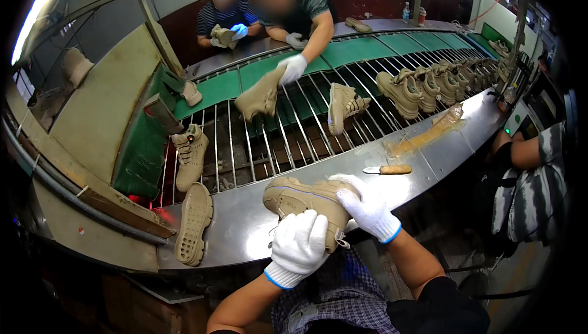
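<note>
A tan shoe (315,201) is held tilted on its side above the near edge of the steel table. My left hand (300,241), in a white knit glove, has its fingers curled round the upper near the laces. My right hand (366,208), gloved alike, grips the shoe's sole side with the thumb along it. A loose tan sole (194,223) lies on the table to the left. Behind it a tan shoe (191,157) rests on the bars. A knife (397,170) with a wooden handle lies beyond my right hand.
Metal roller bars and a green conveyor belt (343,52) run beyond the steel table (245,236). Several tan shoes (401,92) stand in a row at right. Across the line, a co-worker's gloved hand (293,68) holds another shoe (260,96); a second person handles a shoe.
</note>
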{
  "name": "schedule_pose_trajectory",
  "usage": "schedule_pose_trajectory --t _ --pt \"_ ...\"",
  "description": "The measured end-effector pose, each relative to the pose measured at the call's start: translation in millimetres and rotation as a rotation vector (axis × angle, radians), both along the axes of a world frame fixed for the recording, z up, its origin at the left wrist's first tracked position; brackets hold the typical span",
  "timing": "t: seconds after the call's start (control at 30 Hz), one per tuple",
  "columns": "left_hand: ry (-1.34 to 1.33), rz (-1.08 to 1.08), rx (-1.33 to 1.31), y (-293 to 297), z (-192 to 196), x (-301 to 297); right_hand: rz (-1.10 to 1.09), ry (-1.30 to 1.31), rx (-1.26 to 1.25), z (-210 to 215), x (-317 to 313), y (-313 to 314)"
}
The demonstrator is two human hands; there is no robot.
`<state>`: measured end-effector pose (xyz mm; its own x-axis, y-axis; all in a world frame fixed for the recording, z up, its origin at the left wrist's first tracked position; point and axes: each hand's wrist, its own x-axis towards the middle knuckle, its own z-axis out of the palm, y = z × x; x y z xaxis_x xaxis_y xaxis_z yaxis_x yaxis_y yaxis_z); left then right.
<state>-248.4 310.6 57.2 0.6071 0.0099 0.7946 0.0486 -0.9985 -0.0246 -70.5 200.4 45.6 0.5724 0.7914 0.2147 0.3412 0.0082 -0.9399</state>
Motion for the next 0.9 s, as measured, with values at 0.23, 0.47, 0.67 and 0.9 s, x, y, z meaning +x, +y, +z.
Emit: schedule_pose_trajectory --t 0.23,0.47,0.67,0.9 --pt "0.13 -0.136 0.115 -3.5 -33.3 -0.5 0.063 -0.02 -0.337 -12.1 8.7 -13.7" --pt "0.165 -0.135 0.257 -8.5 -59.5 -7.0 0.168 -0.397 -0.577 6.5 4.3 5.5" --pt "0.18 -0.066 0.302 -9.4 -79.4 -30.8 0.327 -0.48 -0.599 -8.7 14.3 45.7" --pt "0.25 -0.066 -0.341 -26.5 -65.5 -29.4 0.331 -0.138 -0.377 -32.9 47.0 71.4"
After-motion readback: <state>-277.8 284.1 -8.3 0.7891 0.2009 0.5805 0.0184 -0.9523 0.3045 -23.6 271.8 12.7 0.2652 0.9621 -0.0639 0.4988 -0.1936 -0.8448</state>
